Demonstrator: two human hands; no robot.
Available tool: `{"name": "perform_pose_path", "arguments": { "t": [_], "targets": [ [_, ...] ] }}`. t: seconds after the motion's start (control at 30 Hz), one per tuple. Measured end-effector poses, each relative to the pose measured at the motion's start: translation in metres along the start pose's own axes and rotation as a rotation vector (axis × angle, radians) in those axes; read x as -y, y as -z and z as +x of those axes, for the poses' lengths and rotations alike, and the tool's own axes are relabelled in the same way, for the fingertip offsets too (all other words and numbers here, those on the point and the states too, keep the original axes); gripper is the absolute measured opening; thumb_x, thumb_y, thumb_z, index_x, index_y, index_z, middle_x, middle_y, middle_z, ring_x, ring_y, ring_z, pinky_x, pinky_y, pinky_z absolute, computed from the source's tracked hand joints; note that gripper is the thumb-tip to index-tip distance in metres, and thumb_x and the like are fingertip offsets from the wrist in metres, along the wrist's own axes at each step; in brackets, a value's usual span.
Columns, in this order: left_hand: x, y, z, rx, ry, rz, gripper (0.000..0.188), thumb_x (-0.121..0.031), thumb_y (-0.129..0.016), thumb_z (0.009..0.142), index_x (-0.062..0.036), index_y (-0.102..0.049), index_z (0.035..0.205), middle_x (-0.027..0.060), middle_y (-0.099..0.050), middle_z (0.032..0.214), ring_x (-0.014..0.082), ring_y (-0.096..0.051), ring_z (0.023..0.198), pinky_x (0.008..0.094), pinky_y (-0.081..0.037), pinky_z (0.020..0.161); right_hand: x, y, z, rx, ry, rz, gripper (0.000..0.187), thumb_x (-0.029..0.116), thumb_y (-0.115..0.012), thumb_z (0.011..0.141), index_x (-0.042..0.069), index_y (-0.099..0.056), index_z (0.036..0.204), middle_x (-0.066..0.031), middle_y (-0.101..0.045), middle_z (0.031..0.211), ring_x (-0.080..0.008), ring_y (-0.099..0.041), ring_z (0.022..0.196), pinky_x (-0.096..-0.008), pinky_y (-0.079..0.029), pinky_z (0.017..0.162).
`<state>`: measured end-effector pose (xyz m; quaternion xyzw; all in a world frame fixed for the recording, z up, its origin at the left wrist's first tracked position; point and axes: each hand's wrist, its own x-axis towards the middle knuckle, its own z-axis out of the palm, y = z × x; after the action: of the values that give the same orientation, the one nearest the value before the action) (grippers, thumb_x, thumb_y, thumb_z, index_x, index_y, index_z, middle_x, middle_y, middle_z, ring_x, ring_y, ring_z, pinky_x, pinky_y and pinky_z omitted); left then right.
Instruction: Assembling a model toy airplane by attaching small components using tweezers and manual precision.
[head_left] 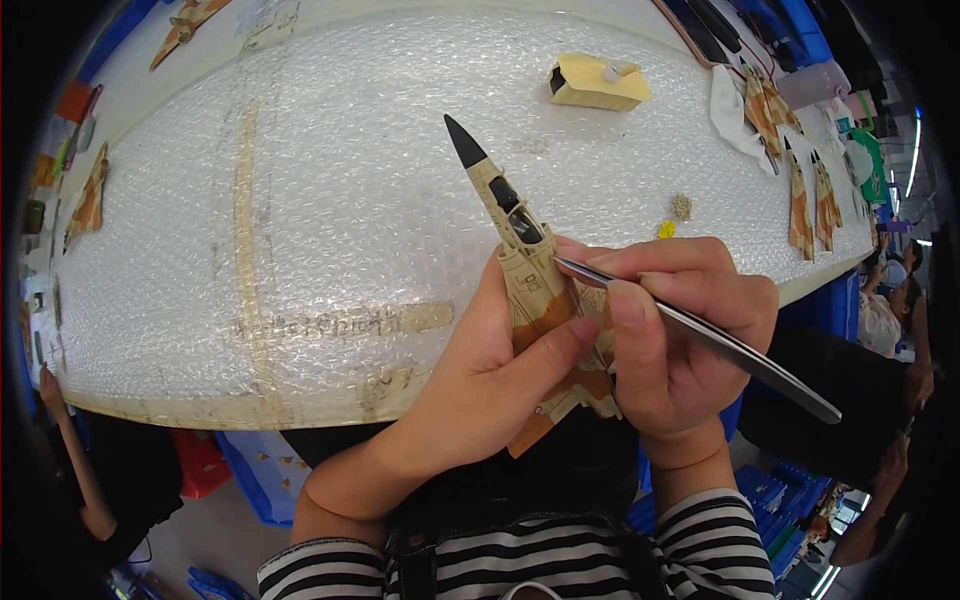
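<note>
Crossing the table edge (220, 419), the jet (541, 288) has room leftward.

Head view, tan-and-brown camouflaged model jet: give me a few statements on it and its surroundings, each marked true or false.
1. The left hand grips the tan-and-brown camouflaged model jet. True.
2. The right hand holds orange-handled scissors. False: it holds slim silver metal tweezers.
3. The jet's pointed nose cone is black. True.
4. The pale yellow box-shaped object lies left of the nose cone. False: it lies to the right.
5. The tweezers' tips are close to the rear of the cockpit. True.
6. The tabletop covering is black felt. False: it is clear bubble wrap.
</note>
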<state>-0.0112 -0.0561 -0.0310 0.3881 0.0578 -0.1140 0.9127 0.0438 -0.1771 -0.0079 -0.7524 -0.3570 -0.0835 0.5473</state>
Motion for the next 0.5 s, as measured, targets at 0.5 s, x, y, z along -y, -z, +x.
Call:
{"name": "perform_pose_path", "arguments": {
  "t": [0.5],
  "targets": [
    [-0.0004, -0.0008, -0.001, -0.03, 0.006, 0.048, 0.041, -0.001, -0.045, 0.084, -0.0036, -0.029, 0.121, 0.0114, -0.049, 0.104, 0.0129, -0.053, 0.084, 0.0226, -0.045, 0.071, -0.0034, 0.0057, 0.0003, -0.005, 0.052, 0.002, 0.014, -0.003, -0.057, 0.073, 0.0, -0.051, 0.085, -0.0138, -0.057, 0.086, -0.0216, -0.06, 0.072, -0.0252, -0.05, 0.062]
  ]
}}
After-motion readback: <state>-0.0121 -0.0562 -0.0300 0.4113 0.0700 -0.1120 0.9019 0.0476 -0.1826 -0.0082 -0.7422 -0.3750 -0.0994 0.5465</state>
